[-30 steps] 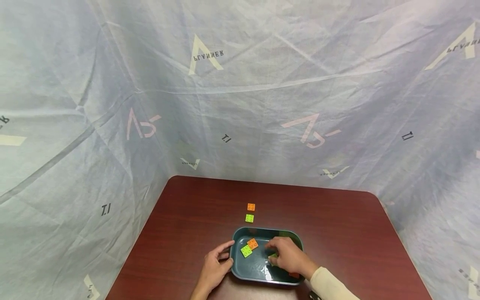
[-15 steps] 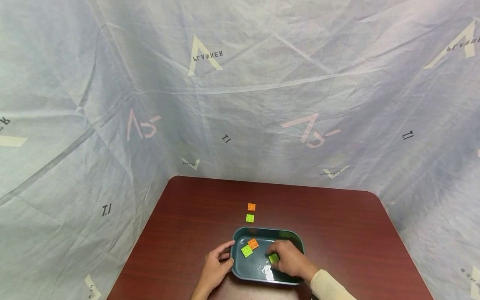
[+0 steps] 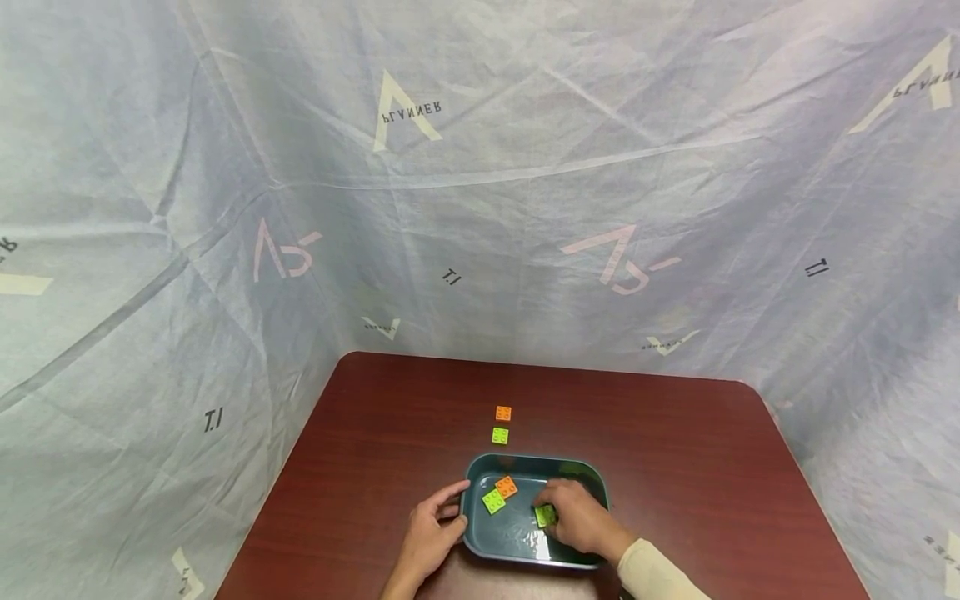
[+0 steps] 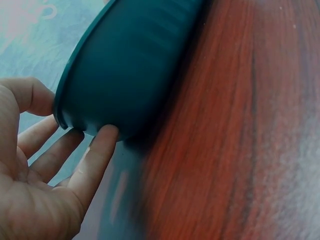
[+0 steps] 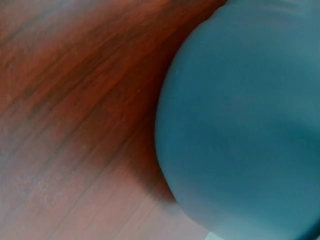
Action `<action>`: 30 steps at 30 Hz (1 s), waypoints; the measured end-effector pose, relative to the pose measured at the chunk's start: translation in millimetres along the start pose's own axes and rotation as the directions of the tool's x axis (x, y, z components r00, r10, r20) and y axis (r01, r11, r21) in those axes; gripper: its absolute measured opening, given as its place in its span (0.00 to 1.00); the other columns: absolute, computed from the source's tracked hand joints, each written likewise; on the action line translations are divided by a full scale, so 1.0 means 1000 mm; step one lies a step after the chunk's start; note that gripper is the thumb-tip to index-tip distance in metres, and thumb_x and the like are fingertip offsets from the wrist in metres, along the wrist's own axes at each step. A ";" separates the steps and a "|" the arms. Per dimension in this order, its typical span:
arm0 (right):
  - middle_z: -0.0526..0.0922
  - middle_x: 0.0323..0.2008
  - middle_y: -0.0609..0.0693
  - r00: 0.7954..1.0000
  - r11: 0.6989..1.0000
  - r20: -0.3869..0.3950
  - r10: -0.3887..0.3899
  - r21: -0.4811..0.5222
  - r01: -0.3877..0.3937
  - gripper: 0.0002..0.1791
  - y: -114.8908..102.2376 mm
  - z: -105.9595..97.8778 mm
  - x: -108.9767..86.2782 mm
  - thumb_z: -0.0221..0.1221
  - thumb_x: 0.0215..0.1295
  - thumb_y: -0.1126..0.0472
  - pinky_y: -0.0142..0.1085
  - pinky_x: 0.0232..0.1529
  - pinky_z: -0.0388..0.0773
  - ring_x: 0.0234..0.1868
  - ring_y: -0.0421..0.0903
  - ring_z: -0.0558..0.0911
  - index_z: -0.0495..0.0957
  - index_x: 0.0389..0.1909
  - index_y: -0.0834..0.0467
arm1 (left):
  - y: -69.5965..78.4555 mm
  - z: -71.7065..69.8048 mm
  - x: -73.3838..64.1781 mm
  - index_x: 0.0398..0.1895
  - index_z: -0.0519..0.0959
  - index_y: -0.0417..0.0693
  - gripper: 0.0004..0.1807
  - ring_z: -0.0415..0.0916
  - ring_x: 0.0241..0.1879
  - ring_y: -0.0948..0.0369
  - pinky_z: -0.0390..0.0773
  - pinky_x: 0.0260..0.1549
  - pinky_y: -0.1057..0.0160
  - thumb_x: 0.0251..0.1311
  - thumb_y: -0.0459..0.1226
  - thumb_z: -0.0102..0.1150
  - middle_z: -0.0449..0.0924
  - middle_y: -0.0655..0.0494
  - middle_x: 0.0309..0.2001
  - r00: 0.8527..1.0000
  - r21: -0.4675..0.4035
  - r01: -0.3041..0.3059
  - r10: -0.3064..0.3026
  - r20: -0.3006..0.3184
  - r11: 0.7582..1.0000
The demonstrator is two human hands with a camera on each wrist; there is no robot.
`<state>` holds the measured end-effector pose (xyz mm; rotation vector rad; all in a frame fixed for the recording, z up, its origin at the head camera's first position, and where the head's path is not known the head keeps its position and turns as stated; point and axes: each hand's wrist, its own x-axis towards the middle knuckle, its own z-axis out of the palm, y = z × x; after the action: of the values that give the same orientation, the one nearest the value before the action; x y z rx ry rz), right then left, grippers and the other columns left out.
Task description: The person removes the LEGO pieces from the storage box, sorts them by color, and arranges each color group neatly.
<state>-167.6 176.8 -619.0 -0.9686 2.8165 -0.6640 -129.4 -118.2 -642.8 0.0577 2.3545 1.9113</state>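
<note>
My right hand (image 3: 581, 517) reaches into a dark teal tray (image 3: 534, 563) in the head view. Its curled fingers and thumb hold a lime green toy brick (image 3: 545, 516) near the tray floor. Left of it, another green brick (image 3: 492, 502) and an orange brick (image 3: 506, 487) lie corner to corner inside the tray. My left hand (image 3: 431, 533) touches the tray's left side with its fingers spread. In the left wrist view, fingertips (image 4: 107, 132) rest against the tray's outer wall (image 4: 125, 70). The right hand itself is out of its wrist view, where the tray's outside (image 5: 240, 120) fills much of the frame.
Beyond the tray, an orange brick (image 3: 503, 413) and a green brick (image 3: 500, 436) lie in a line on the dark red wooden table (image 3: 660, 442). Grey printed sheeting (image 3: 510, 217) hangs around the back and sides.
The right hand has drawn its fingers in at the green brick, which has turned slightly. An orange brick seen earlier under the right wrist is now hidden. The left hand stays put.
</note>
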 end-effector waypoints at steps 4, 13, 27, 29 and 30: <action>0.89 0.40 0.41 1.000 1.000 -0.004 -0.009 -0.006 0.009 0.17 0.001 0.000 0.001 0.77 0.51 0.64 0.49 0.52 0.84 0.45 0.39 0.85 0.91 0.44 0.54 | 0.000 0.000 0.000 0.69 0.80 0.46 0.28 0.88 0.51 0.45 0.88 0.32 0.65 0.63 0.28 0.63 0.87 0.34 0.52 1.000 -0.051 0.006 -0.005 0.018 0.999; 0.88 0.39 0.40 1.000 1.000 -0.003 0.002 0.022 -0.002 0.16 0.002 0.000 0.002 0.77 0.51 0.64 0.43 0.48 0.83 0.42 0.36 0.83 0.91 0.44 0.54 | 0.000 0.000 0.000 0.69 0.80 0.47 0.28 0.88 0.51 0.47 0.88 0.32 0.65 0.64 0.28 0.62 0.87 0.35 0.55 1.000 -0.057 0.009 -0.008 0.025 0.998; 0.85 0.36 0.39 0.998 0.999 -0.057 -0.005 0.046 0.008 0.17 0.004 -0.010 0.005 0.78 0.52 0.64 0.30 0.36 0.76 0.35 0.33 0.76 0.91 0.45 0.54 | 0.000 -0.001 0.000 0.69 0.80 0.47 0.28 0.87 0.52 0.45 0.88 0.32 0.65 0.64 0.29 0.63 0.86 0.35 0.55 1.000 -0.060 0.017 -0.015 0.027 0.998; 0.84 0.36 0.39 0.998 0.999 -0.064 -0.006 0.041 0.009 0.17 0.003 -0.013 0.005 0.78 0.52 0.64 0.29 0.35 0.75 0.35 0.32 0.75 0.91 0.45 0.54 | 0.000 -0.001 0.000 0.69 0.80 0.47 0.28 0.88 0.52 0.45 0.88 0.32 0.65 0.64 0.29 0.63 0.86 0.34 0.55 1.000 -0.063 0.016 -0.014 0.028 0.998; 0.84 0.36 0.39 0.998 0.999 -0.064 -0.005 0.039 0.007 0.17 0.003 -0.014 0.005 0.78 0.52 0.63 0.29 0.35 0.75 0.34 0.32 0.74 0.91 0.45 0.55 | 0.000 -0.001 0.000 0.69 0.80 0.47 0.28 0.88 0.51 0.45 0.88 0.32 0.65 0.64 0.29 0.63 0.86 0.34 0.55 0.999 -0.064 0.016 -0.015 0.028 0.998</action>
<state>-176.6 180.8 -606.9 -0.9666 2.8443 -0.7614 -129.3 -118.9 -642.6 0.0597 2.2674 1.9647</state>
